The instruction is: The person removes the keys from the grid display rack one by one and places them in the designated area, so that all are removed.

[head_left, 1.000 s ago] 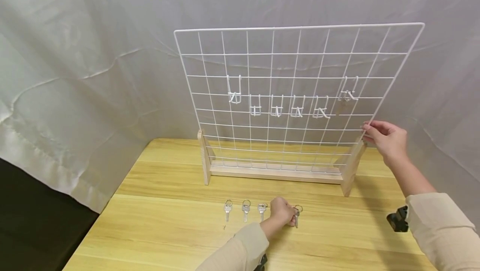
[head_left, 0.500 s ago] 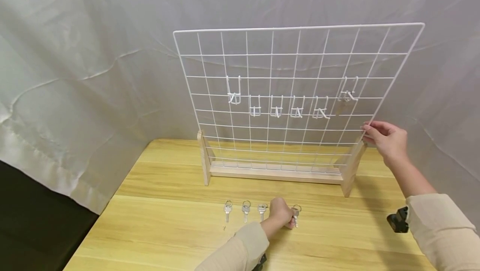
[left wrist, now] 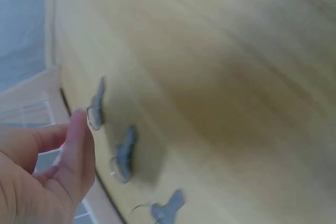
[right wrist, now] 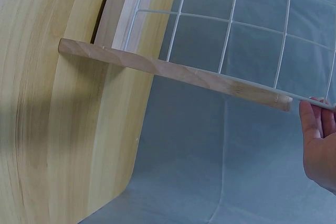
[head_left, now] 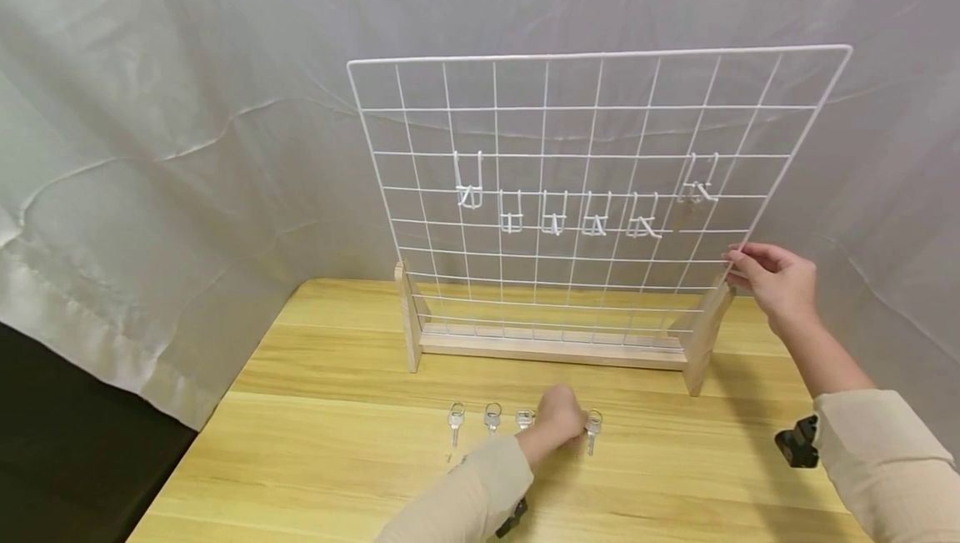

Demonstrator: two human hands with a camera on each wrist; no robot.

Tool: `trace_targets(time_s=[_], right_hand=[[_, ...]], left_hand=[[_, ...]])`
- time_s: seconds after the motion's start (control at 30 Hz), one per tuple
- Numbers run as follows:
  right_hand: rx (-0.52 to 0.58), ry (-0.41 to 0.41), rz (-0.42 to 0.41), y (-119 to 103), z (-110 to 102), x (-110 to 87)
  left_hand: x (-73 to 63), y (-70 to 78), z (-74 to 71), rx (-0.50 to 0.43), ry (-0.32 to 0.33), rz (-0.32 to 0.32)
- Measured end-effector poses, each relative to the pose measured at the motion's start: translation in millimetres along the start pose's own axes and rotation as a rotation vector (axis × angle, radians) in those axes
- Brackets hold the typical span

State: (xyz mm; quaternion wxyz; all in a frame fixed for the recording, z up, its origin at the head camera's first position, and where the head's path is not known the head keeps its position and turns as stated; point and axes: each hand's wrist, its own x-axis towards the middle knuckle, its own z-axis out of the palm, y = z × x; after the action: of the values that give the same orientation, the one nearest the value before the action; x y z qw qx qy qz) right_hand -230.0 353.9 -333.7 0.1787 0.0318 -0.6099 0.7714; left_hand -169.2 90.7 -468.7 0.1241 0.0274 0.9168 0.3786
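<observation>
My left hand point(head_left: 558, 416) is low over the table, its fingertips right beside the rightmost key point(head_left: 593, 430). In the left wrist view its fingers are fairly straight, thumb close to them, with nothing seen between, and that key point(left wrist: 97, 106) lies just past the tips. More silver keys with rings lie in the row to the left, including one key point(head_left: 456, 418) at the far left and another key point(head_left: 492, 418) beside it. My right hand point(head_left: 776, 280) pinches the right edge of the white wire grid panel point(head_left: 570, 130), just above its wooden side support point(right wrist: 173, 71).
Several white hooks hang on the grid, among them a left hook point(head_left: 469, 193) and a lower hook point(head_left: 553, 222). Something small hangs from the upper right hook point(head_left: 697, 191). The wooden base bar point(head_left: 555, 349) stands behind the keys on the table point(head_left: 315, 443). Grey curtain point(head_left: 225, 193) surrounds it.
The rightmost key shifted slightly left between the first two frames and now lies nearly straight. My left hand has drawn back a little from it. The right hand stays on the grid edge.
</observation>
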Motion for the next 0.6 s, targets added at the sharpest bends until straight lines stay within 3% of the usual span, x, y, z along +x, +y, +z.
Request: trace_targets(time_s=[0.13,0.27,0.4,0.6], right_hand=[[0.017,-0.002,-0.005,1,0,0.4],[0.029,-0.006,-0.013,0,0,0.2],[0.028,-0.008,-0.011,0,0,0.3],[0.01,-0.016,0.002,0,-1,0.2]], left_hand=[[3.8,6.0,-15.1,-0.05,-0.052,0.103],[11.5,14.2,-29.0,-0.216,-0.08,0.171],[19.3,24.8,-41.3,-0.342,-0.067,0.247],[26.9,43.4,-56.4,-0.458,-0.035,0.342]])
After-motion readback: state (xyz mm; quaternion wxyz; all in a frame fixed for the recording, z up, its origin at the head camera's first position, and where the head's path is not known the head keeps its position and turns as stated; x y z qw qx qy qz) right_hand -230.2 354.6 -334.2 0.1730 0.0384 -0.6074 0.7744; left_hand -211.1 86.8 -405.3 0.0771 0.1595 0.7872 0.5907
